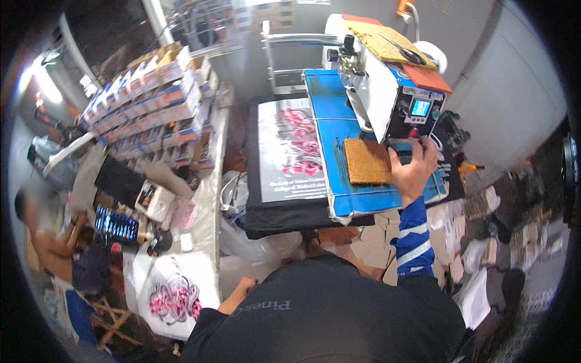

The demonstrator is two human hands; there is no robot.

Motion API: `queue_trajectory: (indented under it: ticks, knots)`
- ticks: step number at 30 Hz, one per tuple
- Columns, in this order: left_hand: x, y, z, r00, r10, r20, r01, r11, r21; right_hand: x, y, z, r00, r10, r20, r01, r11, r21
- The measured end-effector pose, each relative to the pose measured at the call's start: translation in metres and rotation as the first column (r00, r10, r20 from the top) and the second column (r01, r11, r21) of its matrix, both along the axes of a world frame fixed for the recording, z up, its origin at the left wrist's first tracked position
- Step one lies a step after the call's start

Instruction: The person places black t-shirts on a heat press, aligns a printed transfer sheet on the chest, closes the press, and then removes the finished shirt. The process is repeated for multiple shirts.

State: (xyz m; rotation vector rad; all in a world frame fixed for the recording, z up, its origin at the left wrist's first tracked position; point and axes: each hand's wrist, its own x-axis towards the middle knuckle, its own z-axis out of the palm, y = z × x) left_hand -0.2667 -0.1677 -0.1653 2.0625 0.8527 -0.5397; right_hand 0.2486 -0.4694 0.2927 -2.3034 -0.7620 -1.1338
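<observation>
White press (pixel 378 97), my right hand (pixel 415 166) half-curled at its front, grip unconfirmed, left hand (pixel 246 284) low, opening and hold I cannot tell.

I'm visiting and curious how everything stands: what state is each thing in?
Display: lit
Screen at left: lit
Brown pad: flat on the blue board
Scissors: lying on the yellow board
Pink-printed panel: lying flat
Right hand: at the machine's front, fingers bent
Left hand: low, grip unclear
</observation>
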Motion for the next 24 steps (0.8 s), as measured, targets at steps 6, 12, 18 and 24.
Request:
queue_trajectory:
  ticks: [6,12,18,24]
  knots:
    - [0.025,-0.02,0.001,0.798,0.554,-0.236,-0.602,0.726,-0.333,-0.024,0.058,0.017,0.971,0.232,-0.053,-0.23,0.972,0.047]
    - [0.04,-0.035,0.006,0.777,0.592,-0.213,-0.626,0.697,-0.35,-0.062,0.117,0.021,0.975,0.216,-0.058,-0.218,0.976,-0.025]
    - [0.012,-0.064,0.01,0.657,0.746,-0.109,-0.674,0.516,-0.528,-0.082,0.149,0.016,0.972,0.229,-0.057,-0.231,0.973,-0.019]
    - [-0.017,-0.113,0.037,0.648,0.715,-0.264,-0.699,0.419,-0.58,-0.092,0.164,0.017,0.964,0.249,-0.093,-0.245,0.968,0.053]
